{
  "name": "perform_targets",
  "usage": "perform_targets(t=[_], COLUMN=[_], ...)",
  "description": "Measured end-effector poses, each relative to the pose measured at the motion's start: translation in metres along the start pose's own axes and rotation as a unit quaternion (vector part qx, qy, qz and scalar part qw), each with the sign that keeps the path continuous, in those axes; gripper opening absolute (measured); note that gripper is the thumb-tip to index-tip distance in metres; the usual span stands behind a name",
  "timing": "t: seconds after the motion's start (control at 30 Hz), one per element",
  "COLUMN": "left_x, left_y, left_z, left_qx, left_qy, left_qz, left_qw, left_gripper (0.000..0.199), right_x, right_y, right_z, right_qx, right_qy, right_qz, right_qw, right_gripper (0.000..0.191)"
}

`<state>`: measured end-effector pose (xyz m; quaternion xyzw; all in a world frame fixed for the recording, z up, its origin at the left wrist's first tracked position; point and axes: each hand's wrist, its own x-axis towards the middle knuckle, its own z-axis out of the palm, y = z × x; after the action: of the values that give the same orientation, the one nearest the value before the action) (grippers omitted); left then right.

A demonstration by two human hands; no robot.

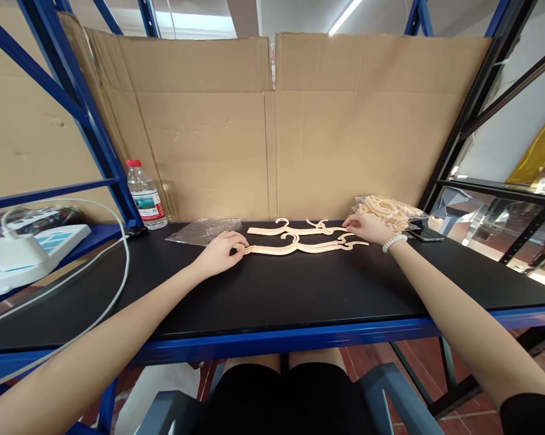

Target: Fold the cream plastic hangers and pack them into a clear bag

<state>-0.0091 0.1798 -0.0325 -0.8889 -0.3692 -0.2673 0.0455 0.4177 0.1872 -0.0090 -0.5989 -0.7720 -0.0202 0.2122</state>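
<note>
Pinching front hanger (272,250) at 11 o'clock with left hand (221,254) | At rear hanger (266,231), 1 o'clock, with right hand (370,228); cannot tell grip | Possible snagging from overlapping hook (295,240)

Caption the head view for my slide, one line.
Left hand and right hand at opposite ends of pale hangers on a black table.

Beige hangers (270,250) lie in two rows on the black worktop (272,296); the left hand (224,255) touches the near row's left end, the right hand (370,228) is at the far row's right end, and a red-capped bottle (146,202) stands before the cardboard (200,139)
</note>
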Motion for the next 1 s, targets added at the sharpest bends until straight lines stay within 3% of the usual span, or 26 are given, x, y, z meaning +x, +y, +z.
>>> perform_targets(t=[0.63, 1.0], left_x=[0.001, -0.001], left_y=[0.018, 0.018], left_z=[-0.009, -0.013], left_qx=[-0.012, 0.029], left_qy=[-0.017, -0.043], left_qz=[-0.006, -0.128], left_qw=[1.0, 0.99], left_gripper=[0.022, 0.016], right_x=[0.0, 0.001], right_y=[-0.001, 0.0], right_z=[0.006, 0.007], right_qx=[0.002, 0.006], right_qy=[0.011, 0.015], right_qz=[0.001, -0.003], right_qw=[1.0, 1.0], right_gripper=[0.019, 0.017])
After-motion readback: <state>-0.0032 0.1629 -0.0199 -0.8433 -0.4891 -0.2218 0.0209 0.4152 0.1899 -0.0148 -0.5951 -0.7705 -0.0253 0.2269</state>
